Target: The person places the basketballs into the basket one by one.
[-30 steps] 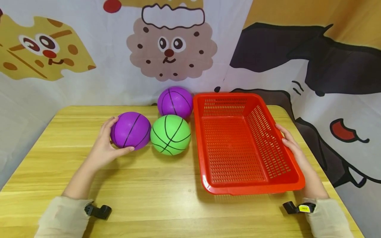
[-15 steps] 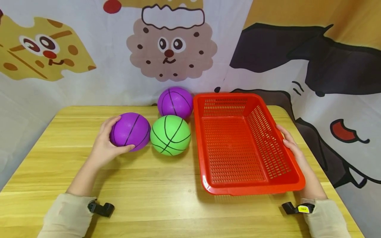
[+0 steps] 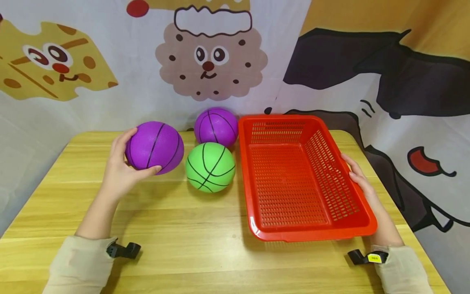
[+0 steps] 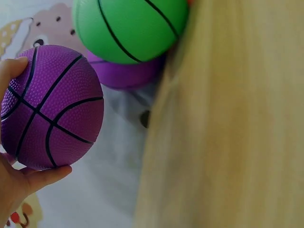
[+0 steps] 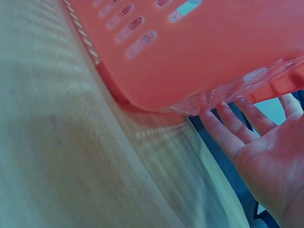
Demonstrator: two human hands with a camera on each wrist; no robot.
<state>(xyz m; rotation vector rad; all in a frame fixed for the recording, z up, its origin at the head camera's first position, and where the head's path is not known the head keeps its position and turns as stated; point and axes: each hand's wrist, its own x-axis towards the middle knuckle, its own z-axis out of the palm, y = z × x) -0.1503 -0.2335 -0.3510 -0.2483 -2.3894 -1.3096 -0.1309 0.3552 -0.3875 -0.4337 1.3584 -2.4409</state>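
My left hand [image 3: 121, 167] grips a purple ball [image 3: 156, 147] with black basketball lines, fingers at its far left and thumb along its near side. The ball is raised off the table; the left wrist view shows the held ball [image 4: 54, 107] between thumb and fingers. To its right a green ball [image 3: 210, 167] sits on the table, with a second purple ball [image 3: 216, 127] behind it. My right hand [image 3: 361, 183] is at the right side of a red plastic basket [image 3: 249, 179]. In the right wrist view its outstretched fingers [image 5: 221, 133] touch the basket's outer wall.
The basket, with slotted walls, holds nothing and stands on the right of the wooden table [image 3: 183, 245]. A cartoon-printed cloth [image 3: 128, 102] hangs right behind the table's far edge. Both wrists carry black camera mounts [image 3: 125, 250].
My left hand has lifted the purple ball up and slightly left, parting it from the green ball. The right hand, the basket and the other balls stay about where they were.
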